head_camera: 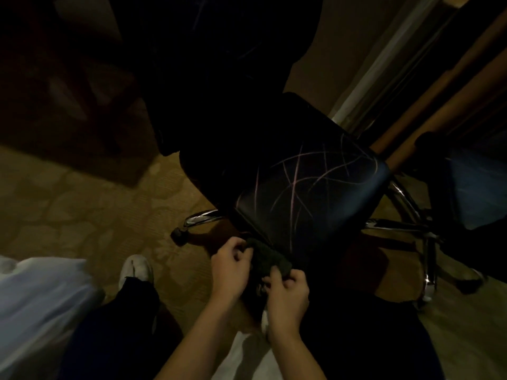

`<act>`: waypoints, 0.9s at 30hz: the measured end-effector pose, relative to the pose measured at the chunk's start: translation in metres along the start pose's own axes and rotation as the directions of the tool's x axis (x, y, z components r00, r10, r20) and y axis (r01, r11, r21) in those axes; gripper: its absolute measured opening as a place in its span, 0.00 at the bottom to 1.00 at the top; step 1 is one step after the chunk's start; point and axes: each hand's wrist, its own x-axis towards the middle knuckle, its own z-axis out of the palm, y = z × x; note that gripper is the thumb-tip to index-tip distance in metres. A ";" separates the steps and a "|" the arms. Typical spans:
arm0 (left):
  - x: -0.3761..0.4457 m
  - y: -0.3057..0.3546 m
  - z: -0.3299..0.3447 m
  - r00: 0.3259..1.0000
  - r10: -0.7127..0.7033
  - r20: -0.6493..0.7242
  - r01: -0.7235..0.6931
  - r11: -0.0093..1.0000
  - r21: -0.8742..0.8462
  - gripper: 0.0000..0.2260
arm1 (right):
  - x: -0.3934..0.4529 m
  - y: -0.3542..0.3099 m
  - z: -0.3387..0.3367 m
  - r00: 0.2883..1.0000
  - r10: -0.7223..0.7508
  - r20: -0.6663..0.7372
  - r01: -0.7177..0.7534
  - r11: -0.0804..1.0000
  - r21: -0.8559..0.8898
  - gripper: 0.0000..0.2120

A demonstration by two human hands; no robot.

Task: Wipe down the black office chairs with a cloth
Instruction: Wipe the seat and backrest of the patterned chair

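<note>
A black office chair (310, 193) stands in front of me, its glossy seat crossed by thin pale streaks. Its backrest rises dark at the top of the view. A dark cloth (270, 260) is bunched just below the seat's near corner. My left hand (231, 266) grips the cloth's left end with curled fingers. My right hand (288, 294) grips its lower right end. Both hands are close together, below the seat edge.
The chair's chrome base (201, 217) and a black caster (178, 235) sit on patterned carpet (82, 209). A second black chair (466, 193) with chrome legs stands at right, by a wooden table edge (428, 108). My legs and a white shoe (137, 270) are at lower left.
</note>
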 end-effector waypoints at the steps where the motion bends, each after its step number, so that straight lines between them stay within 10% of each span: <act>1: 0.009 -0.002 -0.012 1.000 -0.003 -0.012 0.002 0.999 -0.034 0.03 | -0.006 -0.006 0.014 0.999 0.024 0.046 -0.026 0.998 0.048 0.05; 10: 0.112 0.021 -0.124 0.996 0.021 -0.089 -0.039 0.979 -0.201 0.05 | -0.024 -0.077 0.152 0.941 0.112 0.319 -0.198 0.947 0.252 0.04; 21: 0.231 0.031 -0.148 0.979 0.014 -0.203 -0.035 0.994 -0.099 0.06 | -0.010 -0.131 0.268 0.910 0.311 0.275 -0.399 0.836 0.377 0.06; 27: 0.238 0.029 -0.124 0.975 -0.133 -0.178 0.072 0.948 -0.311 0.06 | 0.008 -0.125 0.276 0.929 0.319 0.186 -0.368 0.845 0.388 0.07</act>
